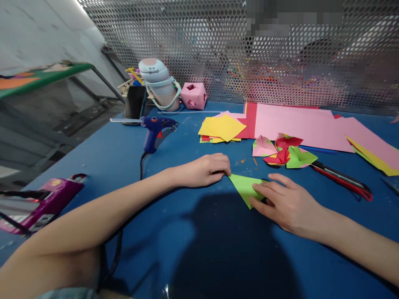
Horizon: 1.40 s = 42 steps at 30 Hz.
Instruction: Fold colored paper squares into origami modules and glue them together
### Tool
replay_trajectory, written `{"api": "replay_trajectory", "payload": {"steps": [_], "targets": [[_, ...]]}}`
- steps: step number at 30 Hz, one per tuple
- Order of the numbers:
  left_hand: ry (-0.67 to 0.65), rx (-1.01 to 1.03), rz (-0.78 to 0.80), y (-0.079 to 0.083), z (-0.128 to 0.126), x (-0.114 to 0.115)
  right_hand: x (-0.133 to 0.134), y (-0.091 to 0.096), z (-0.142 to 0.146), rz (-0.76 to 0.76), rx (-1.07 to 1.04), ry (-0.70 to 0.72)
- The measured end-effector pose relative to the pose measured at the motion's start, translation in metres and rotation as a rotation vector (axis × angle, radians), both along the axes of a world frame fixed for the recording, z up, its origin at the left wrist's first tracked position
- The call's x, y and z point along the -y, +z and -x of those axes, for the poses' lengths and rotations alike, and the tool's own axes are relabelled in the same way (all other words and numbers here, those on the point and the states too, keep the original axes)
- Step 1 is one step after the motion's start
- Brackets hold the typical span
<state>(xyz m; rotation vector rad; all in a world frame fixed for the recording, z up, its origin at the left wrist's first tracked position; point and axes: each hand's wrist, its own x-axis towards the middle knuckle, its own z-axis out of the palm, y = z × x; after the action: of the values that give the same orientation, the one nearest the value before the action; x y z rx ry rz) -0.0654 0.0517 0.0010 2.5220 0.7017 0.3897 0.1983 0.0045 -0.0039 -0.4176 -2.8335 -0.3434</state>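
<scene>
A folded green paper [245, 189], shaped like a triangle with its point towards me, lies on the blue table. My left hand [207, 170] is closed, its fingertips pinching the paper's left corner. At the other end, my right hand [285, 203] has its thumb and fingers on the paper's right part, with one finger lifted; that corner is partly hidden under it. Just beyond my right hand are several folded paper pieces [282, 151] in pink, red and green. A red-and-black utility knife [341, 178] lies to their right.
A blue glue gun [152, 131] stands at the left, its cord running towards me. Behind are a phone [135, 101], a bottle [162, 89], a pink paper ball [193, 96], stacked paper squares [222, 128] and pink sheets [293, 124]. A purple power strip [56, 199] sits far left.
</scene>
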Motion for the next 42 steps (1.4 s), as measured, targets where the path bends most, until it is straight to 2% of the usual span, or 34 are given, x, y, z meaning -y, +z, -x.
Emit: {"api": "replay_trajectory", "payload": {"steps": [10, 13, 17, 22, 23, 25, 28, 33, 35, 38, 42], "targets": [[-0.015, 0.025, -0.024, -0.004, 0.000, -0.001, 0.000, -0.003, 0.000, 0.018, -0.047, -0.009], [0.001, 0.019, -0.113, -0.002, -0.001, 0.001, 0.000, -0.005, 0.000, 0.032, -0.063, -0.015], [-0.015, -0.018, -0.326, 0.002, -0.013, 0.017, -0.001, -0.007, 0.000, 0.053, -0.050, -0.020], [-0.128, -0.038, -0.357, -0.002, -0.033, 0.049, -0.001, -0.009, 0.001, 0.047, -0.066, -0.030], [-0.193, -0.026, -0.385, -0.004, -0.035, 0.053, -0.001, -0.010, 0.000, 0.043, -0.069, -0.031], [-0.232, 0.000, -0.406, -0.008, -0.036, 0.058, 0.000, -0.010, 0.000, 0.036, -0.070, -0.031], [-0.200, 0.045, -0.332, -0.009, -0.036, 0.058, 0.000, -0.011, 0.000, 0.038, -0.077, -0.031], [-0.015, 0.056, 0.093, -0.007, -0.043, 0.055, 0.000, -0.012, 0.001, 0.069, -0.075, -0.045], [-0.019, 0.038, 0.140, -0.008, -0.044, 0.055, 0.000, -0.012, 0.001, 0.071, -0.079, -0.042], [-0.064, 0.002, 0.045, -0.012, -0.043, 0.055, 0.000, -0.012, 0.001, 0.067, -0.101, -0.044], [-0.149, 0.003, -0.199, -0.018, -0.037, 0.055, 0.000, -0.013, 0.002, 0.082, -0.115, -0.040]]}}
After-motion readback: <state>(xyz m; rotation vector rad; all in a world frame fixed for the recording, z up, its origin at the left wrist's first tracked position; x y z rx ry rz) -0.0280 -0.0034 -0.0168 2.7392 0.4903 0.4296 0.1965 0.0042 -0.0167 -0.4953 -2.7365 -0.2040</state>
